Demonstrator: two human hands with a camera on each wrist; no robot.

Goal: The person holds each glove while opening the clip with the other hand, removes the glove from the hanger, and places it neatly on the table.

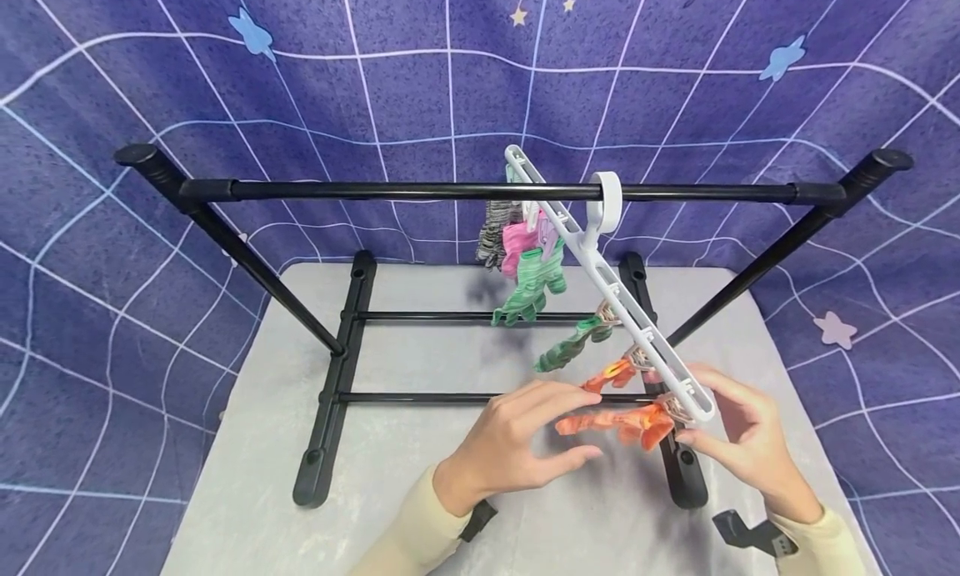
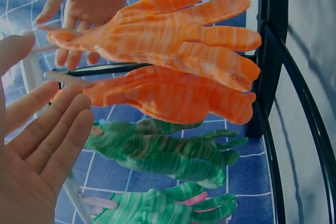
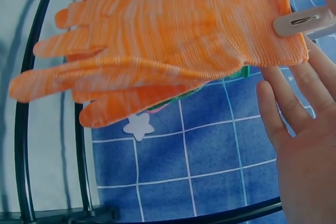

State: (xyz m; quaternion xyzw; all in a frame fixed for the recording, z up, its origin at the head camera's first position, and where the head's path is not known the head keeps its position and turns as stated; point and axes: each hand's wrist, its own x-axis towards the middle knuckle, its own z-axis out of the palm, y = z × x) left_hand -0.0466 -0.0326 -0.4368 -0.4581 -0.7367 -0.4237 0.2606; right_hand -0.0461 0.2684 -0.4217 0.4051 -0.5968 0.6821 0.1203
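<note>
A white clip hanger [image 1: 590,244] hangs by its hook on a black rail, slanting toward me. At its near end, an orange glove [image 1: 615,422] hangs from a beige clip [image 3: 302,20]. My right hand [image 1: 750,434] is around that end, its thumb beside the clip and fingers fairly straight behind the cuff. With fingers extended and nothing held, my left hand [image 1: 517,434] is left of the orange gloves. Behind the first glove hang a second orange glove [image 2: 173,95], a dark green glove [image 2: 168,150] and a lighter green glove [image 1: 536,276].
Farther along hang a pink glove [image 1: 517,242] and a grey glove [image 1: 495,230]. The black rack's top rail [image 1: 405,191] crosses the view, with feet [image 1: 330,426] on a pale tabletop [image 1: 247,443]. A purple-blue patterned cloth [image 1: 405,92] surrounds it.
</note>
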